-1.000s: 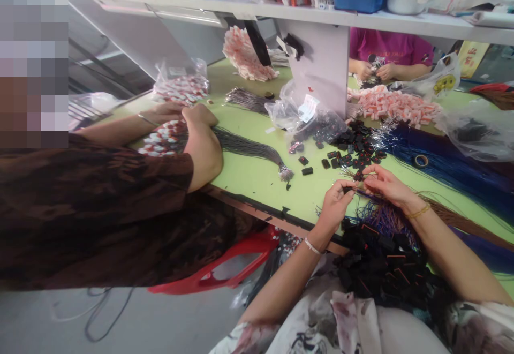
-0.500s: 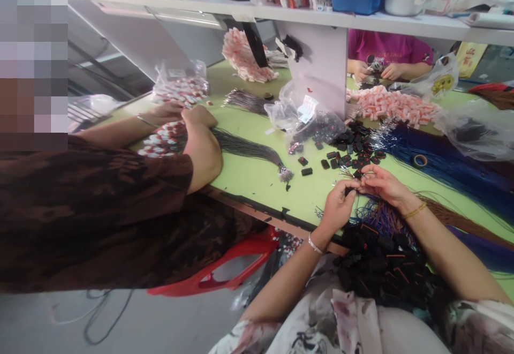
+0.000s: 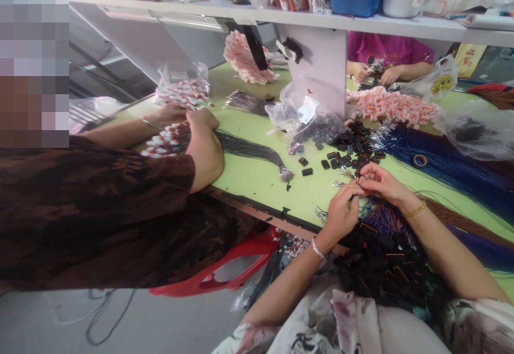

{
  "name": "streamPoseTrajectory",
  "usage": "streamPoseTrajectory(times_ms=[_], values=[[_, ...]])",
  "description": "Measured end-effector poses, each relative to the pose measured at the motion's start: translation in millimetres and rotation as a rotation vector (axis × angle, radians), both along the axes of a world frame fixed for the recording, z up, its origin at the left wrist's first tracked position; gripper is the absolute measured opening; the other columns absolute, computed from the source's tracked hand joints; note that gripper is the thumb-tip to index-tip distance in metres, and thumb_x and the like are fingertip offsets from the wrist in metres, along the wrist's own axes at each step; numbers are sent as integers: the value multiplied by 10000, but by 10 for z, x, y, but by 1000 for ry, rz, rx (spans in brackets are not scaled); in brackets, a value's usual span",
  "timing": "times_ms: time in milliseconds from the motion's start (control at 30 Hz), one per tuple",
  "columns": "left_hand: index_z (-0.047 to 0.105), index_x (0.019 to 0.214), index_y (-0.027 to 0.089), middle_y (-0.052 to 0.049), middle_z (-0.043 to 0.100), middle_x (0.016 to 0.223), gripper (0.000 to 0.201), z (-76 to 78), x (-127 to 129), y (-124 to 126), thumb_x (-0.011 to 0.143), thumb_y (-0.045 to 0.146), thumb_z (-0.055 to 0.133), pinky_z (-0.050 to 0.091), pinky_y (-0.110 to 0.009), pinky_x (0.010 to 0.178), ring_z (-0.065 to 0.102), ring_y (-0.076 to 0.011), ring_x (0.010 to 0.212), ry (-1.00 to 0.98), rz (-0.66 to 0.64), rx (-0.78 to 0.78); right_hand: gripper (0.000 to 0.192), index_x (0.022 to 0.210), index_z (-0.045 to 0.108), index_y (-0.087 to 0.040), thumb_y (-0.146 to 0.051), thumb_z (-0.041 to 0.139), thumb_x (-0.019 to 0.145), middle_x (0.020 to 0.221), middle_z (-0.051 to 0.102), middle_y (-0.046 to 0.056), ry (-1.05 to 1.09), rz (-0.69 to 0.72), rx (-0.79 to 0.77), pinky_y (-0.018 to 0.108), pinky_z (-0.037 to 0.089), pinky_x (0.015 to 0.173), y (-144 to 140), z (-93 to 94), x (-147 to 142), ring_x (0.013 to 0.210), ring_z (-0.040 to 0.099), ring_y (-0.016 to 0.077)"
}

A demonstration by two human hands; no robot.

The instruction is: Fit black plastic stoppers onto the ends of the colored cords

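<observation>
My left hand and my right hand meet fingertip to fingertip near the green table's front edge. Together they pinch a small black connector and thin wires; the piece itself is mostly hidden by my fingers. Loose black connectors lie scattered just beyond my hands. A bundle of blue and purple wires runs under my right wrist. A heap of finished black connector pieces rests in my lap.
A person in a dark brown sleeve works at my left over a black wire bundle and red-white parts. Another person in magenta sits opposite. Plastic bags, pink-white parts, blue wires, tape roll, shelf post.
My two hands have drawn closer together and slightly toward me, the left thumb now pressing against the right fingertips. The person at my left has barely moved.
</observation>
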State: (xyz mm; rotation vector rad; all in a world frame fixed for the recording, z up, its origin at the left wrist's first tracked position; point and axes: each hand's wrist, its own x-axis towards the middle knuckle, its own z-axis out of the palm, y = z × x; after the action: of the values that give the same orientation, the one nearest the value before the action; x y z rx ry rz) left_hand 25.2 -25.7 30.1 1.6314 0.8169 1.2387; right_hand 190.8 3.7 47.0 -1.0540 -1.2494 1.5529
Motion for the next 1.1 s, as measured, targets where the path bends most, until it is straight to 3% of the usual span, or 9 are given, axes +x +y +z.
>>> streamPoseTrajectory(times_ms=[167,267,367,500,600,700,800,933,1100], values=[[667,906,239,-79,652,975,206,8,-3,16,830,145,500,323,-448,1061,542,-233,1114,28,-30,74,353,915,541,-184,-299,761,666,679,534,-50,-36,15,41,209,369,537,3,27,4,574,464,78],[661,912,235,-85,649,976,213,6,-25,-20,824,136,494,340,-441,1044,525,-241,1156,40,-52,87,356,928,560,-197,-302,763,655,702,542,-45,-10,-78,49,226,395,575,29,35,48,597,478,86],[658,927,226,-87,651,954,221,-3,-82,-88,817,134,491,416,-394,937,576,-232,1040,107,-131,64,334,904,561,-218,-291,760,647,733,542,-39,92,-200,56,254,428,619,59,40,123,612,495,93],[649,866,204,-57,655,810,122,-36,-129,-122,821,246,543,455,-325,770,598,-186,781,103,-219,-169,323,916,576,-219,-272,746,646,763,546,-20,170,-147,23,227,349,499,57,37,188,547,427,82],[598,897,182,-11,619,633,236,-62,-81,-50,860,399,512,459,-309,728,587,-155,652,-72,-179,-446,315,916,582,-199,-281,744,659,748,536,-16,140,-36,28,220,310,487,20,12,158,545,401,80],[564,931,169,2,620,669,336,-68,-9,55,801,477,591,446,-266,656,581,-126,604,-212,-114,-597,309,927,573,-192,-315,739,697,745,522,-20,88,10,64,211,303,494,-16,-18,101,558,399,80],[559,867,159,-7,622,753,378,-61,28,122,727,493,670,423,-231,593,588,-107,590,-284,-114,-691,292,913,570,-187,-349,727,728,757,526,-16,-3,15,146,215,343,541,-37,-25,69,608,436,91],[538,776,153,-11,614,718,335,-71,40,138,735,458,672,424,-229,599,589,-103,583,-346,-86,-737,274,900,560,-183,-384,693,768,761,536,-12,-110,59,208,224,383,580,-42,-18,56,634,468,98],[529,770,159,-15,620,742,257,-166,54,175,742,368,676,433,-242,619,603,-115,620,-493,22,-790,291,1085,469,-209,-424,516,894,865,589,16,-152,55,230,249,434,607,-51,-47,23,665,531,115]])
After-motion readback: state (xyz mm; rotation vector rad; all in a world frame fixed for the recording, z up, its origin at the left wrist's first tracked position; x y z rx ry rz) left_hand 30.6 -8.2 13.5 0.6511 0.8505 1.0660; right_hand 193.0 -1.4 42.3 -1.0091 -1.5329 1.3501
